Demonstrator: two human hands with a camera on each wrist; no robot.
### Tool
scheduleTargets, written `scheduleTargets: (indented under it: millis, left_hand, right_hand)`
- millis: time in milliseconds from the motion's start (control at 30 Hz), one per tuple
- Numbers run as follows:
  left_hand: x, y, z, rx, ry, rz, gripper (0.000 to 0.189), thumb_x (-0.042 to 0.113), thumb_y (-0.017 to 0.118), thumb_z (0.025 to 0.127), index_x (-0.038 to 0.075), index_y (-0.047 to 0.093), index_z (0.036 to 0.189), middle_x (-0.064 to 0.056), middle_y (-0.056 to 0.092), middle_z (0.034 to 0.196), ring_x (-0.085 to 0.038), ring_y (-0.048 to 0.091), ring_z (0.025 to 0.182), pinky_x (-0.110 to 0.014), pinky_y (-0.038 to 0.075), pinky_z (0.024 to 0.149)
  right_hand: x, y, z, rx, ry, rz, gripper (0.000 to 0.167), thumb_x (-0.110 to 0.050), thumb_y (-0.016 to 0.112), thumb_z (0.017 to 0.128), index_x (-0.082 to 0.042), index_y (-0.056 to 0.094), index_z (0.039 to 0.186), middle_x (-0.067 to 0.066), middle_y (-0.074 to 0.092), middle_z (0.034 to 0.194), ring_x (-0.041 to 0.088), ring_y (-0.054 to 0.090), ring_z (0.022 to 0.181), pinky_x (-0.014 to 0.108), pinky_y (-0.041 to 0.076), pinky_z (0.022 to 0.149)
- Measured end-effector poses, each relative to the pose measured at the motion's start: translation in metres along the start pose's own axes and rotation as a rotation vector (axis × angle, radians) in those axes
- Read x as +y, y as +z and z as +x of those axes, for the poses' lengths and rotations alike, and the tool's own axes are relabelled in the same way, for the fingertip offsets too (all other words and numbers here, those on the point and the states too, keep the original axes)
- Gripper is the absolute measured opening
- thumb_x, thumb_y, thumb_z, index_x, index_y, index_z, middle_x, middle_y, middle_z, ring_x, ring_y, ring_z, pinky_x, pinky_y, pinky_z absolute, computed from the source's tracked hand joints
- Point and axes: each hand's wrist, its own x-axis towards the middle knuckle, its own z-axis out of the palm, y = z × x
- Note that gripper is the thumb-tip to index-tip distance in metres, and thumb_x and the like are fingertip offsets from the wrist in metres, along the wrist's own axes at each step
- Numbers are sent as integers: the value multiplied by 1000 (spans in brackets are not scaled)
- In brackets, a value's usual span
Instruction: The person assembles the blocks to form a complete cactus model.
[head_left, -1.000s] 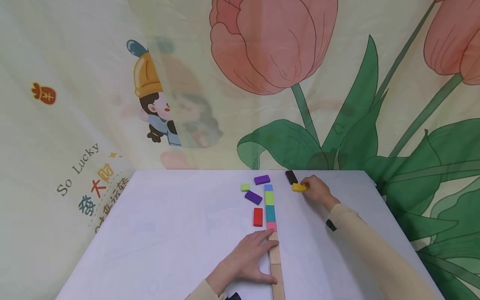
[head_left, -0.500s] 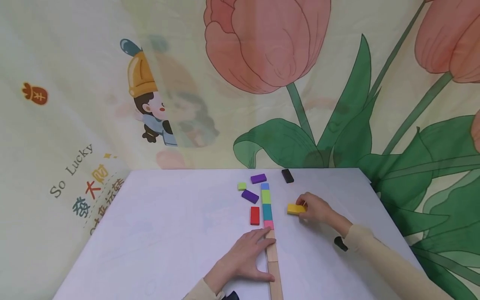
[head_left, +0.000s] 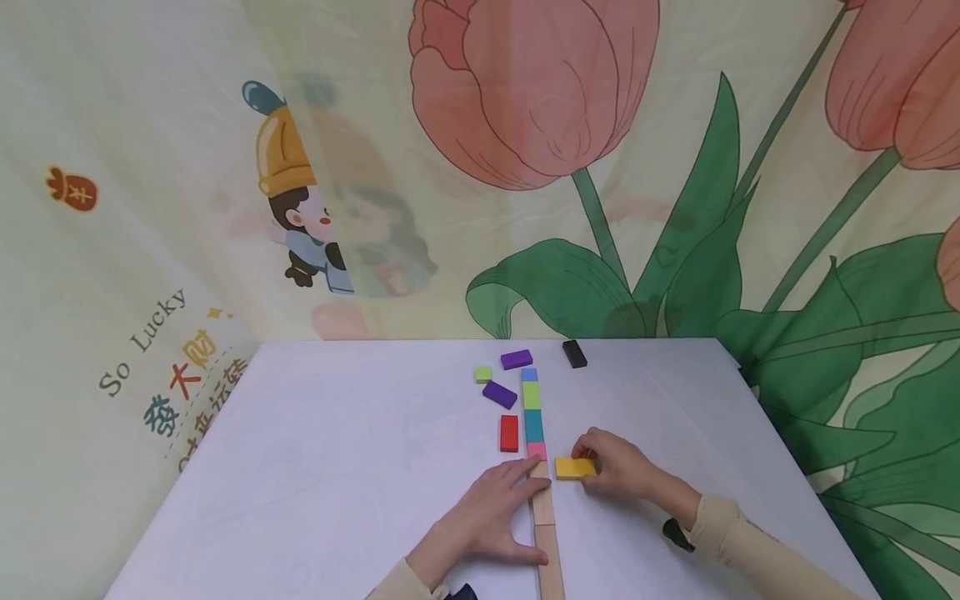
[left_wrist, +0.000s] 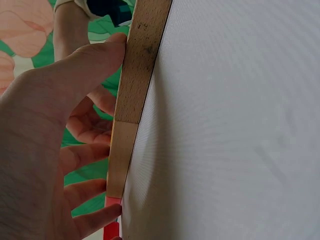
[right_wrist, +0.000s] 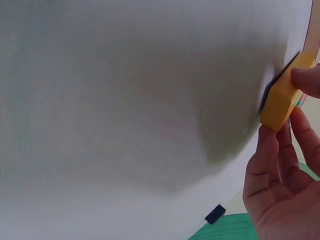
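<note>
My right hand (head_left: 621, 468) pinches a yellow block (head_left: 567, 469) by its right end. Thumb and fingers also show around this yellow block (right_wrist: 284, 97) in the right wrist view. The block's left end lies close to the row of blocks. My left hand (head_left: 486, 512) spreads thumb and fingers along that row, touching the bare wooden blocks (head_left: 551, 546). In the left wrist view its thumb rests at one wooden block (left_wrist: 142, 65) and its fingertips at the shorter-looking one (left_wrist: 122, 160). Beyond them the row continues with a pink block (head_left: 537, 451), a teal one (head_left: 533, 425), a light green one (head_left: 531, 395) and a blue one (head_left: 529, 375).
Left of the row lie a red block (head_left: 509, 434), two purple blocks (head_left: 500, 395) and a small green block (head_left: 483, 375). A black block (head_left: 574, 353) lies near the far edge of the white table (head_left: 337, 467). A printed curtain (head_left: 390, 125) hangs behind.
My right hand has brought the yellow block from beside the black block toward me and left, close to the row. The left hand stays on the wooden blocks.
</note>
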Motion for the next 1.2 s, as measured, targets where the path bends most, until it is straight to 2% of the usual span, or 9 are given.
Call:
scheduleTargets:
  millis: [233,733,900,1067,1200]
  left_hand:
    - [0,0,0,-6,0,-3,86,79,55,73,34,40,145,6,26,161,-18,33,144,-47,37,114]
    - [-1,1,-1,3,1,-7,87,81,53,72,35,39,145,8,25,161,-17,32,145,-46,36,115]
    - [-1,-2,-1,6,2,-6,86,80,53,73,35,40,145,8,25,161,-17,32,145,-46,36,115]
    - [-1,-2,0,-2,2,-4,86,79,54,73,33,40,145,6,26,161,-17,33,144,-47,37,114]
    - [-1,-1,0,-12,1,-11,86,78,55,74,33,40,145,5,27,161,-18,34,144,-48,38,114]
  right_hand:
    - [-2,3,-3,-13,-46,9,30,-13,83,72,-17,65,95,-10,57,89,6,52,83,24,54,79]
    - [-9,6,-6,-31,-49,37,31,-13,84,70,-18,65,93,-10,56,88,5,52,82,23,55,78]
    - [-8,3,-3,-66,-46,48,31,-18,84,71,-19,65,95,-10,57,90,5,53,83,23,55,79]
    - [-7,-4,5,-63,44,81,31,-28,84,73,-19,66,96,-9,60,91,8,54,85,22,53,75]
    - [3,-12,26,30,162,124,26,-28,79,80,-14,67,98,-1,62,94,13,56,86,27,55,75]
